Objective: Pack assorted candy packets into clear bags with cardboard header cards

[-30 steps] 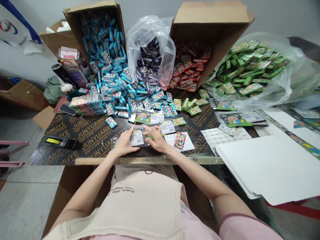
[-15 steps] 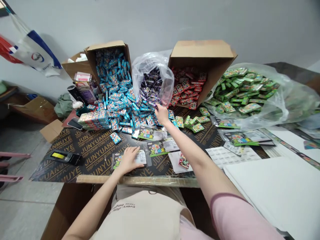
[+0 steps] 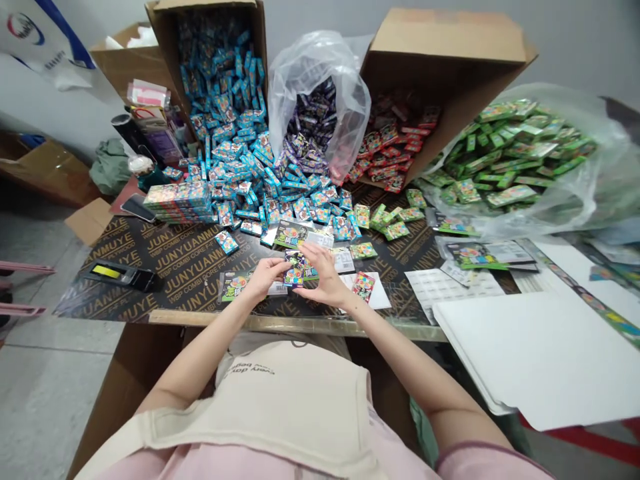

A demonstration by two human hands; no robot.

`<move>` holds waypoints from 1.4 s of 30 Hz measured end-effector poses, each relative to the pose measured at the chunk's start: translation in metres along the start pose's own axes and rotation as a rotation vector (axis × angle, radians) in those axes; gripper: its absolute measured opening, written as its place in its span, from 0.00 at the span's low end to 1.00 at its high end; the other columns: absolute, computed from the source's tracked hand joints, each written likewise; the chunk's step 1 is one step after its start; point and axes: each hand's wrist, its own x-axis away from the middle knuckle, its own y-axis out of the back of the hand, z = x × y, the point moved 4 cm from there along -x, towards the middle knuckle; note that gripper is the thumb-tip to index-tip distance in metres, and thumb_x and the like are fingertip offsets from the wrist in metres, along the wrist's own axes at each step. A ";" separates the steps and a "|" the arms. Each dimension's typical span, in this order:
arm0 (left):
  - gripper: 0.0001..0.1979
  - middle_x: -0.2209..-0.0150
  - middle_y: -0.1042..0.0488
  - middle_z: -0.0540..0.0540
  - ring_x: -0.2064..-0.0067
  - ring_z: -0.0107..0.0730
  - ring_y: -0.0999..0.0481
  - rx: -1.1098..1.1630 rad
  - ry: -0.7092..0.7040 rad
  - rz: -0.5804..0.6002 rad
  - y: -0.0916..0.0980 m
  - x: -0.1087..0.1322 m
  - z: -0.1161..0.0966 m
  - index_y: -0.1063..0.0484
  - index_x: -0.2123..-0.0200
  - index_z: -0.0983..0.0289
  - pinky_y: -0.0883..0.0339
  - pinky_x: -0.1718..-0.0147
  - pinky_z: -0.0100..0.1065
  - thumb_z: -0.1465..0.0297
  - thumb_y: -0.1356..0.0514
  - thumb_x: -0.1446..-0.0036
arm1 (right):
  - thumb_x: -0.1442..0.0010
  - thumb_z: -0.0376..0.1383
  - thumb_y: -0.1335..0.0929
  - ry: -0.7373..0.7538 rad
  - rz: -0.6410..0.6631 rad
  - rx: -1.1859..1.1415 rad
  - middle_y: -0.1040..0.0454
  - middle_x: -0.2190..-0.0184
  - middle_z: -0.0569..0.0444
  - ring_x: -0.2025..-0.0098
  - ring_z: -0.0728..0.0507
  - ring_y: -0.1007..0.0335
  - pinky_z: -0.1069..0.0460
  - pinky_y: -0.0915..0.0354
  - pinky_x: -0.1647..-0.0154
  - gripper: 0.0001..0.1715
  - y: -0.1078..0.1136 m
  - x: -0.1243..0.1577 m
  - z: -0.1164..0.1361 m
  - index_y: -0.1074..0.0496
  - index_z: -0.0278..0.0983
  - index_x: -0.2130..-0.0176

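My left hand (image 3: 266, 275) pinches a small dark purple candy box (image 3: 294, 268) by its left edge, over the printed packets. Around that box's right side, my right hand (image 3: 325, 275) has its thumb and fingers spread apart; whether it touches the box I cannot tell. Partly under the left hand lies a black and green printed packet (image 3: 234, 287). Another printed packet (image 3: 293, 233) lies just beyond the hands. A red candy box (image 3: 363, 285) rests on white paper beside my right wrist, and a green candy box (image 3: 363, 251) lies farther back.
Blue boxes (image 3: 235, 167) spill from a carton. Purple boxes (image 3: 310, 127) fill a clear bag, red boxes (image 3: 385, 150) a tilted carton (image 3: 450, 40), and green boxes (image 3: 520, 153) another bag. A tape dispenser (image 3: 117, 275) stands left; white sheets (image 3: 540, 353) lie right.
My right hand has come back from the purple pile to the front of the table. A purple box is now in my left hand, which has lifted off the packet. The view has tilted downward.
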 end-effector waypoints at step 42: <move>0.60 0.44 0.33 0.62 0.44 0.50 0.34 -1.161 -0.491 0.155 0.026 0.028 0.012 0.71 0.31 0.60 0.40 0.45 0.49 0.67 0.32 0.58 | 0.36 0.44 0.37 -0.099 0.074 -0.120 0.25 0.49 0.48 0.40 0.38 0.39 0.39 0.54 0.39 0.35 -0.018 0.026 -0.017 0.50 0.42 0.34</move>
